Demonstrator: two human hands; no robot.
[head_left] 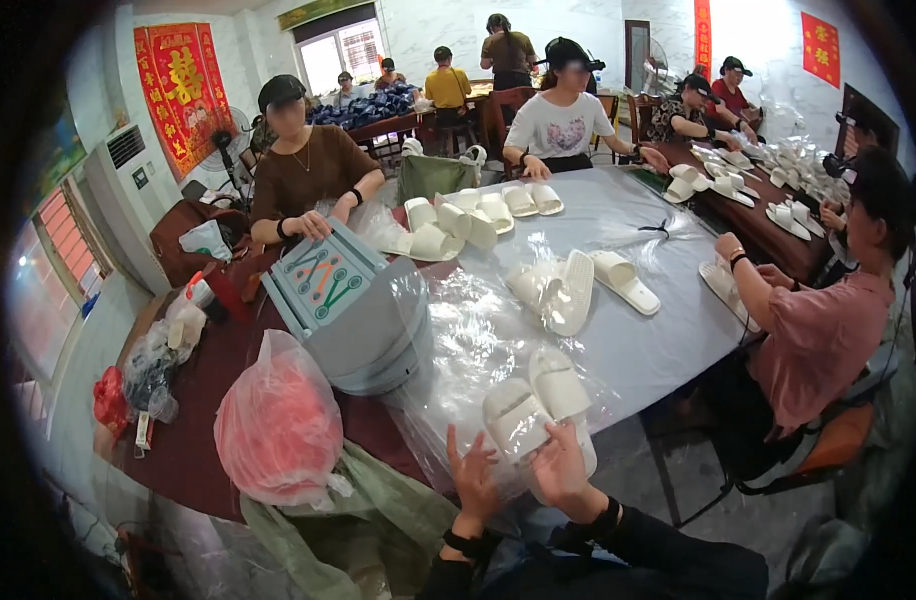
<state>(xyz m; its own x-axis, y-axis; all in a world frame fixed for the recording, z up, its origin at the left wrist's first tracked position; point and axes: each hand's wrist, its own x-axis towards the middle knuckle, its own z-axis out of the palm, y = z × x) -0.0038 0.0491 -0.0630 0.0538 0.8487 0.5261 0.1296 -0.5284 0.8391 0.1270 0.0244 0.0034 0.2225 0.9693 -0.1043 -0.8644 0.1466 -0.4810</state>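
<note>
A pair of white slippers (560, 388) lies near the table's front edge, tilted, with clear plastic film around it. My right hand (564, 470) is closed at the heel end of these slippers, its fingers against a sole. To the left, my left hand (473, 474) has its fingers spread beside a clear plastic bag (428, 425) and holds nothing I can see. Farther up the table, another pair of white slippers (568, 290) rests partly in clear plastic, with a single slipper (625, 282) angled beside it.
A grey-blue plastic tub (363, 325) and a bag of pink material (280, 425) stand at the left. More slippers (453, 222) sit at the far edge, near a bundle of clear bags (658, 235). Co-workers surround the tables; one at right handles a slipper (726, 290).
</note>
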